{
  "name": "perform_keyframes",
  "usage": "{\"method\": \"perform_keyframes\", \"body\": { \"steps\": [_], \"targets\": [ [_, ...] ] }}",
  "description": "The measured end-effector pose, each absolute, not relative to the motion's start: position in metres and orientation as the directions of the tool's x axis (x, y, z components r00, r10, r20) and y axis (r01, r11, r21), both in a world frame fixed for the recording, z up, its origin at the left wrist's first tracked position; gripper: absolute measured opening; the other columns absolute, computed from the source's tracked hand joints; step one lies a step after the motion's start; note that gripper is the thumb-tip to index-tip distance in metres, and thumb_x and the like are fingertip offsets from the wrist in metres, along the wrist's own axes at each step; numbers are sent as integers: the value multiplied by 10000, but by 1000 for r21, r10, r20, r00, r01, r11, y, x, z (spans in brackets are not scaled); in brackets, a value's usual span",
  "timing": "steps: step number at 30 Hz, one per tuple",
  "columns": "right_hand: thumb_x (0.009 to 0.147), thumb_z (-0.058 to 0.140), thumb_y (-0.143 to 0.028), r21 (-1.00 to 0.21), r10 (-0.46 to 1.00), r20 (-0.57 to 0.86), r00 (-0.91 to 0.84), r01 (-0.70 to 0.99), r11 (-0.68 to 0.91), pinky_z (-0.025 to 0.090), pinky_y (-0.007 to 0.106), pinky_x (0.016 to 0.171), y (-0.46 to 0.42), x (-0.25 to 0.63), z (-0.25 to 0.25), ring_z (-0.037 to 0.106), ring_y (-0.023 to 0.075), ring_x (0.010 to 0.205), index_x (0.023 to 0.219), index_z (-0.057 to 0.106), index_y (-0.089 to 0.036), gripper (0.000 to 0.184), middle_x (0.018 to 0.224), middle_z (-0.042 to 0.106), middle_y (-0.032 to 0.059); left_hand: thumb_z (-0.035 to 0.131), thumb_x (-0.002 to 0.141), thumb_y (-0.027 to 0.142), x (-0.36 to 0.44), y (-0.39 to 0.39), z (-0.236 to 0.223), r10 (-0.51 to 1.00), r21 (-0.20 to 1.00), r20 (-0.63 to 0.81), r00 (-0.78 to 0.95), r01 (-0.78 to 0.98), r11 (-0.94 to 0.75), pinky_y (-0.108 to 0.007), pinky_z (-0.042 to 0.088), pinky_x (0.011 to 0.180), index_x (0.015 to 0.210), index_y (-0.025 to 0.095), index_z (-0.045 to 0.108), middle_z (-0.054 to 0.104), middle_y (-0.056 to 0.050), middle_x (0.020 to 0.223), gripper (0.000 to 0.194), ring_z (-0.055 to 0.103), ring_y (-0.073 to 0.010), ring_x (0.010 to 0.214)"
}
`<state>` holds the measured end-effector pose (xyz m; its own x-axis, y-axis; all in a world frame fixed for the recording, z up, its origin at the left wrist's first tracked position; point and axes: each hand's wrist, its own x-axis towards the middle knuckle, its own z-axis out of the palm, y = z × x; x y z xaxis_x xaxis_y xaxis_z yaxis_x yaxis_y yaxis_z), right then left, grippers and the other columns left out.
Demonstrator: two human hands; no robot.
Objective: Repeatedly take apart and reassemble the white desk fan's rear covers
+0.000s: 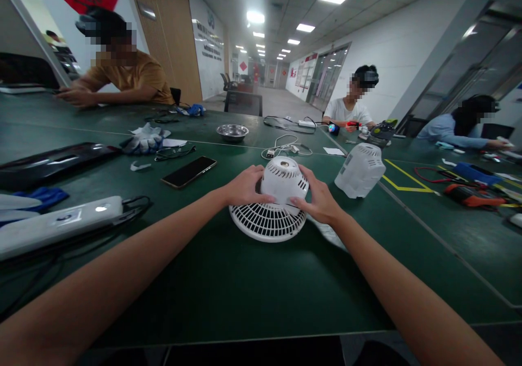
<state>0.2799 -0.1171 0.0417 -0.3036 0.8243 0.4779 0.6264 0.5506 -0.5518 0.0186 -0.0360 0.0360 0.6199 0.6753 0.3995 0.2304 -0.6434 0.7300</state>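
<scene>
In the middle of the green table a white fan grille (269, 224) lies flat, and a white slotted motor housing (283, 184) sits over it, its vented end up. My left hand (248, 185) is closed round the housing's left side, thumb across the front. From the right, my right hand (320, 197) grips the same housing, its thumb also on the front. Both palms face inward. The fingertips behind the housing are hidden. A white vented plastic cover (361, 170) stands on the table to the right of my right hand.
A phone (190, 171), a metal bowl (232, 132) and a white cable (287, 148) lie beyond my hands. On the left are a power strip (65, 224) and gloves (147, 137). An orange multimeter (473, 196) lies right. Several people sit around the table.
</scene>
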Motion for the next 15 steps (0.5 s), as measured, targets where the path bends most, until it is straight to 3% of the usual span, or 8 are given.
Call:
{"method": "perform_keyframes", "body": {
  "steps": [4,9,15],
  "targets": [
    [813,750,-508,-553,813,496,-304,611,566,353,617,1178,-117,278,42,537,387,1350,1510,453,-290,788,1521,551,93,921,602,351,19,-36,34,679,736,391,622,231,-636,-509,344,1111,1086,220,774,693,-132,1195,523,527,-403,1239],
    [836,722,-515,-514,811,497,-308,649,561,464,586,1082,-114,280,38,623,362,1224,1531,415,-278,795,1456,599,118,861,704,425,19,-32,30,626,625,417,659,293,-724,-494,391,1048,1156,199,750,679,-143,1183,517,560,-380,1177],
    [791,766,-494,-450,790,524,-317,685,573,495,605,1047,-110,282,33,641,379,1208,1528,395,-240,863,1428,613,151,741,792,596,19,-30,34,604,503,339,721,404,-764,-521,424,983,1223,174,687,631,-142,1231,606,553,-356,1126]
  ]
}}
